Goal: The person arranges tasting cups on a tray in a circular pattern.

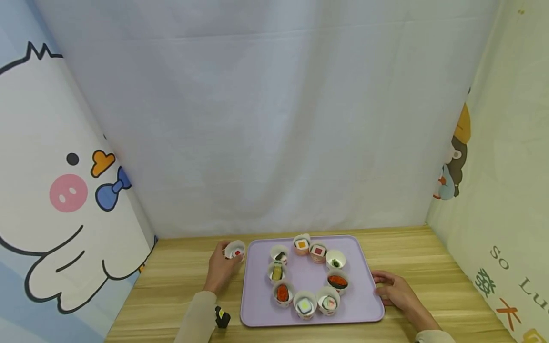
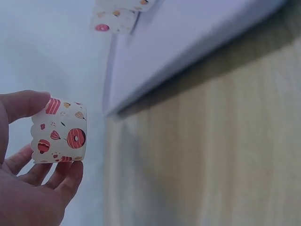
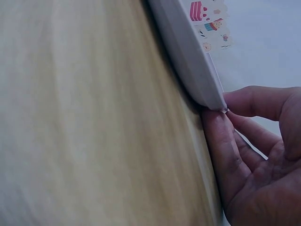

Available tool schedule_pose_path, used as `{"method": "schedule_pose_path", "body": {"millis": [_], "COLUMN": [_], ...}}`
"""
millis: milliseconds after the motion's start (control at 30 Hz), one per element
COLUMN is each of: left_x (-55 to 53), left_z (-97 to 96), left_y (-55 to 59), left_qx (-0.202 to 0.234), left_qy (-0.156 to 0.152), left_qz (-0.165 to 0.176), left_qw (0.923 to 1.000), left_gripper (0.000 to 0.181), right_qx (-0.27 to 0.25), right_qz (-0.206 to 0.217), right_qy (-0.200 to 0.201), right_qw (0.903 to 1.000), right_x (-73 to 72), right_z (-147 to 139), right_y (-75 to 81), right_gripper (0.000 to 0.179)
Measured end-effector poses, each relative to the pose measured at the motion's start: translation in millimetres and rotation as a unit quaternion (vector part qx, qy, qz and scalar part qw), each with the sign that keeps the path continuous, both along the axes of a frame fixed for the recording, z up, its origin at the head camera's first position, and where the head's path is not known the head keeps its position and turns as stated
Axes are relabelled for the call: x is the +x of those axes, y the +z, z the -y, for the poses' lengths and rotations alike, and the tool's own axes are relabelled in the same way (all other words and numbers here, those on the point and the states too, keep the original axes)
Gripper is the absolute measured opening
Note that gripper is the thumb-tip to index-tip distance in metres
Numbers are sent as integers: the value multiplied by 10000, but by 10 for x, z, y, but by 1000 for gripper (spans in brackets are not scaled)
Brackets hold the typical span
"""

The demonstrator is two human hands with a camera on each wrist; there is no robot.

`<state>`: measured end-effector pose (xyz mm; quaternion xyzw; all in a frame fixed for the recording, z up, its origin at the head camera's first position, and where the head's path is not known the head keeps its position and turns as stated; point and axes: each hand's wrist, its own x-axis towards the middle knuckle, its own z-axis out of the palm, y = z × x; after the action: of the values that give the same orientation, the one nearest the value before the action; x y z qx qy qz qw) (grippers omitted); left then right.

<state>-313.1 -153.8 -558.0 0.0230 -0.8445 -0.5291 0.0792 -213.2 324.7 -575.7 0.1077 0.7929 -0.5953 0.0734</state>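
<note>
My left hand (image 1: 222, 267) holds a paper baking cup (image 2: 61, 132) printed with doughnuts and cakes, thumb on one side and fingers on the other. Inside that cup lies a small white piece with a red centre (image 1: 238, 253); it is just left of the lilac tray (image 1: 309, 276). At the tray's right edge, my right hand (image 1: 396, 291) pinches the rim between thumb and fingers, as the right wrist view shows. On the tray, several similar cups form a ring, each with a sushi-like piece, among them a red-topped one (image 1: 338, 281) and a yellow-topped one (image 1: 277, 272).
The tray lies on a wood-grain table (image 1: 171, 276). A black object with a yellow mark (image 1: 222, 317) is beside the left sleeve. A pale cloth (image 1: 279, 119) hangs behind the table, with cartoon-printed cloths at the left (image 1: 25, 143) and right (image 1: 506, 190).
</note>
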Motion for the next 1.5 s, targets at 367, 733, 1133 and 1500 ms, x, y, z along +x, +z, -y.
{"method": "schedule_pose_path", "body": {"millis": [367,733,1133,1500], "left_x": [-68,-211,-323,-371], "left_z": [-302,-611,-838,-1075], "left_y": [261,378,361,380], "left_qx": [395,328,100,217], "left_qy": [-476,-742,-955,-1073], "left_qz": [-189,-147,-44,65], "left_qw": [9979,9966,9954,9940], "left_gripper": [59,60,61,59], "right_qx": [-7,21,-80,-367], "right_qz": [-2,69,79,19], "right_qy": [-57,-99,-91,65], "right_qw": [10000,9999,9999,9993], "right_x": [-6,-5,-18,2], "right_z": [-3,4,-9,-29], "right_y": [-10,9,-15,-30], "right_gripper": [61,60,61,62]}}
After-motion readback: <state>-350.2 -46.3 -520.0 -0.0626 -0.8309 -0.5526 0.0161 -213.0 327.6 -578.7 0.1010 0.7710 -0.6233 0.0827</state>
